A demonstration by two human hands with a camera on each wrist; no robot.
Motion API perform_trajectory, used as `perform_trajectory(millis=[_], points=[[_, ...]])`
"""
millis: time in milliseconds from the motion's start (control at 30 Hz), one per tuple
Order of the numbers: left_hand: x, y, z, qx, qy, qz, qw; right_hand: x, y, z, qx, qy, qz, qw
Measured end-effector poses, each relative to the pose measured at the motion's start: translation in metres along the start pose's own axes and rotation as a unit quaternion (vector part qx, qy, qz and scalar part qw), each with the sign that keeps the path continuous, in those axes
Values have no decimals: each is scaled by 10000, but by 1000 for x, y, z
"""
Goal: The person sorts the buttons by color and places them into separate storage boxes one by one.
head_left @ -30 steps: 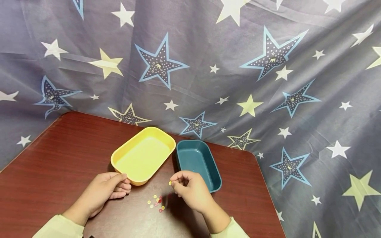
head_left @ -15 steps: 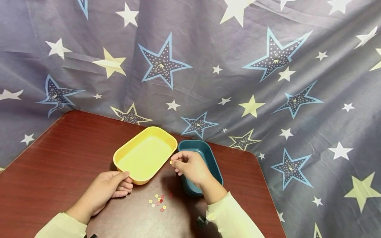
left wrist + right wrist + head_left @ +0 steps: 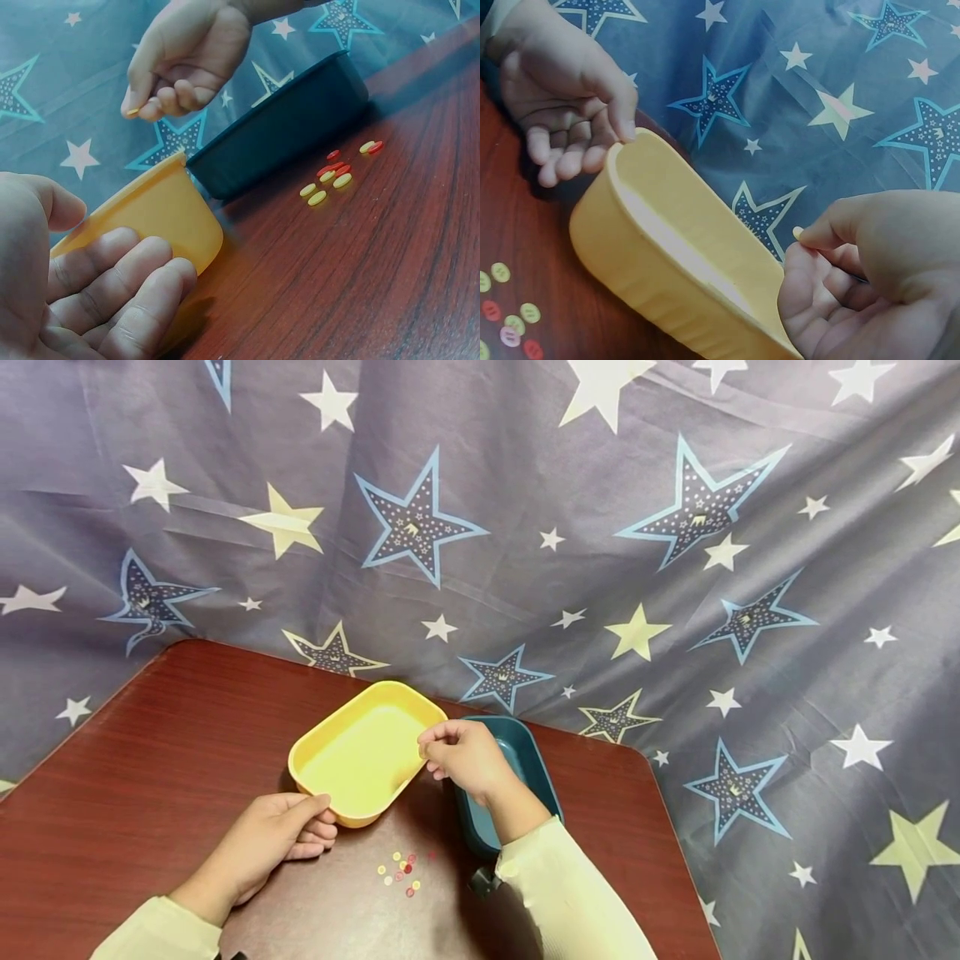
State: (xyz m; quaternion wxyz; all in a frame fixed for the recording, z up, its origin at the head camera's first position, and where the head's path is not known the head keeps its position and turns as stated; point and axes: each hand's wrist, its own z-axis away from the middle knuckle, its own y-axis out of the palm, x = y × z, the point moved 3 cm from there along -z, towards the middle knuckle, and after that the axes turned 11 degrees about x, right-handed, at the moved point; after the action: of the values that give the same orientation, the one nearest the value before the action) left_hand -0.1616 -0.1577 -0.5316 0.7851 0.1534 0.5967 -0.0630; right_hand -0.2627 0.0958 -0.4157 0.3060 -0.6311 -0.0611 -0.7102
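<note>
My right hand (image 3: 476, 764) pinches a small yellow button (image 3: 798, 233) between thumb and forefinger, over the right rim of the yellow tub (image 3: 352, 760). At the tub's near-left corner my left hand (image 3: 273, 835) grips the rim, thumb on top and the other fingers against the outer wall (image 3: 169, 214). Inside, the tub shows a bare bottom. Several loose buttons, yellow ones (image 3: 530, 313) and red ones (image 3: 491, 310), lie scattered on the table in front of the two tubs. Part of the dark teal tub (image 3: 528, 760) is hidden behind my right hand and forearm.
The teal tub stands close beside the yellow one on its right. Both sit on a reddish-brown wooden table (image 3: 187, 735). A grey star-patterned cloth (image 3: 510, 585) hangs right behind the table's far edge and along its right side.
My right hand has carried the yellow button up and leftward, from in front of the teal tub to the yellow tub's rim. The left hand keeps its grip on the yellow tub.
</note>
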Motion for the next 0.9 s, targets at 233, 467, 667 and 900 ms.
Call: perform_trajectory(millis=[233,467,667,900], points=[[-2,0,2,29,0,-43,10000,2,1,-19,-164,127,-193,9996],[-1,0,2,-60,-37,-95,9999,-2,4,-38,-320,278,-365,9984],[-2,0,2,-51,-9,-105,9999,-2,5,-48,-276,329,-432,9981],[-3,1,3,-43,-7,-105,9999,-3,6,-51,-305,368,-464,9978]])
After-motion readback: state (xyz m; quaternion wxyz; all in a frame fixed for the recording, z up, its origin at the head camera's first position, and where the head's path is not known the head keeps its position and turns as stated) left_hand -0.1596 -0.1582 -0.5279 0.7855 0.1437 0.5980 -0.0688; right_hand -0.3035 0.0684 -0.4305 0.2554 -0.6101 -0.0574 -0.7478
